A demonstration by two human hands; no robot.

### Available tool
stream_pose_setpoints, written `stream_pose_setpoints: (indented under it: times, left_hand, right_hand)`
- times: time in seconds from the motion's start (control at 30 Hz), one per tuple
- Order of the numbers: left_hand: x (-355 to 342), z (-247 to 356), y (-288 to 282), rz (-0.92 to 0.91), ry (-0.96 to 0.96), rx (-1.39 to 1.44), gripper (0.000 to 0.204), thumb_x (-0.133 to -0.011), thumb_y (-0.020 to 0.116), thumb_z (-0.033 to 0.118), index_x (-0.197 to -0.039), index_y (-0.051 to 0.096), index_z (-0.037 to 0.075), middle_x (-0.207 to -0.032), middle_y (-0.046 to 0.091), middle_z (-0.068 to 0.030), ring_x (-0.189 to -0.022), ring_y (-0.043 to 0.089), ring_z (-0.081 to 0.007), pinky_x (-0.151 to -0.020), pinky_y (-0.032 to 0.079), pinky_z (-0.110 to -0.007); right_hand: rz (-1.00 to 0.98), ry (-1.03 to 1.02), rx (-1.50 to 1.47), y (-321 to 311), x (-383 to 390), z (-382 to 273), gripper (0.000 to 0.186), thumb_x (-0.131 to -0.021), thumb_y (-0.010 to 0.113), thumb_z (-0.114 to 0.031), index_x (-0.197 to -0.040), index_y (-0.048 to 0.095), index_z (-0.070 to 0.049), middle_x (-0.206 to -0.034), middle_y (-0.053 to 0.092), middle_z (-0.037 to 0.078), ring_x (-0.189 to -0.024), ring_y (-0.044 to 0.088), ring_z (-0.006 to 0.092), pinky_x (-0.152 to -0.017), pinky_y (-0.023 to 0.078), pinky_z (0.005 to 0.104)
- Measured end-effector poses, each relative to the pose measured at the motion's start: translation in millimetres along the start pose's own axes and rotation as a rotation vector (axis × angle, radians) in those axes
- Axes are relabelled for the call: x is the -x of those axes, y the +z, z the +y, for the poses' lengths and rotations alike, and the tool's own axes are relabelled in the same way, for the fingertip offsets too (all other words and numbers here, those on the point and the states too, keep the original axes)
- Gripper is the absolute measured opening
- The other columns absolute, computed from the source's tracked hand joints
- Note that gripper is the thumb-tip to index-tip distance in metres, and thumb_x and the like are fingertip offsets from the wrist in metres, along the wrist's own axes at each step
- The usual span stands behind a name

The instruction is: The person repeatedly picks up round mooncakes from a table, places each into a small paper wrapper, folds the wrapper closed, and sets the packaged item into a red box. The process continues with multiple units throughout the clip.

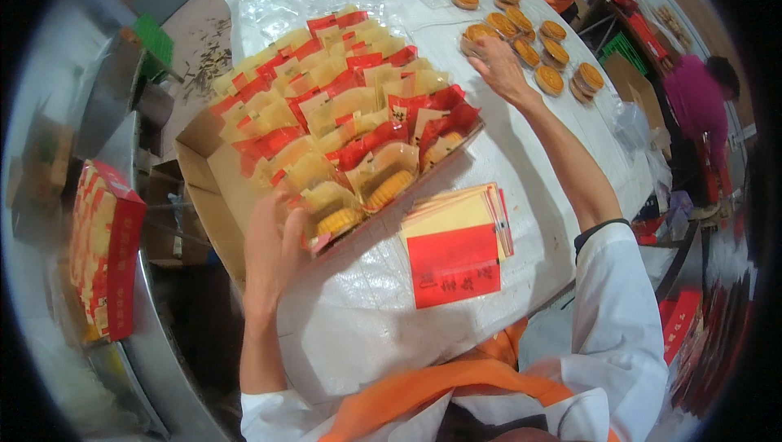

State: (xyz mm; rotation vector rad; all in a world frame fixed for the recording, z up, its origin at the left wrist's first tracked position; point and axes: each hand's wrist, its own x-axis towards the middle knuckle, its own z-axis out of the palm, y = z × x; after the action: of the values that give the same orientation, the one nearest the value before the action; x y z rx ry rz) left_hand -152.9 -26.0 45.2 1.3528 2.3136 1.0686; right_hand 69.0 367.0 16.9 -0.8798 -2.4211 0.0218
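White plastic sheeting covers the broad table [350,340] in a cluttered workroom, with a green plastic crate [153,41] beyond its left side, a red carton filled with packets [122,255] nearer, and a co-worker in a purple top [692,100] off to the right. Across the table, the right hand [498,67] bends its fingers against a round golden-brown cake with a patterned top [479,32], at the left edge of a loose cluster; whether it grips firmly is hidden. Lifting by the rim would likely spare the pattern and the neighbouring cakes. Fingers and thumb parted, the left hand [273,242] is motion-blurred at the near corner of the brown cardboard box [213,206] of red-and-cream packets [326,112]; I cannot tell whether it holds anything. Light pressure there should keep the wrappers uncreased. Red and yellow paper envelopes [453,264] lie beside the box.
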Motion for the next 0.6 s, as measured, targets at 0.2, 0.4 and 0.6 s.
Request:
stream_pose_setpoints:
  times: [0.2, 0.4, 0.6]
  left_hand:
    - [6, 10, -4, 0.077, -0.182, 0.111, 0.042, -0.090, 0.053, 0.019, -0.127, 0.050, -0.001, -0.119, 0.057, -0.0177, -0.096, 0.058, -0.0249, -0.087, 0.045, -0.034]
    - [7, -10, -4, 0.339, -0.043, 0.124, 0.040, -0.097, 0.044, 0.026, -0.129, 0.048, 0.001, -0.116, 0.054, -0.0104, -0.086, 0.052, -0.0140, -0.080, 0.043, -0.028]
    - [35, -4, 5, 0.685, 0.458, 0.087, 0.029, -0.090, 0.054, 0.012, -0.116, 0.052, 0.000, -0.112, 0.052, -0.0130, -0.093, 0.052, -0.0225, -0.083, 0.044, -0.034]
  right_hand:
    - [-0.072, 0.111, 0.306, 50, -20, 65, 0.025, -0.081, 0.066, -0.019, -0.097, 0.056, -0.003, -0.104, 0.056, 0.015, -0.102, 0.053, 0.0339, -0.084, 0.046, 0.0449]
    - [0.046, 0.193, -0.023, 20, -13, 71, 0.020, -0.083, 0.064, -0.020, -0.091, 0.056, -0.003, -0.092, 0.056, 0.011, -0.094, 0.055, 0.0259, -0.078, 0.047, 0.0385]
    - [0.048, 0.698, -1.042, -73, 80, 21, 0.012, -0.095, 0.057, -0.024, -0.090, 0.051, -0.014, -0.091, 0.052, -0.005, -0.090, 0.051, 0.0070, -0.084, 0.046, 0.0328]
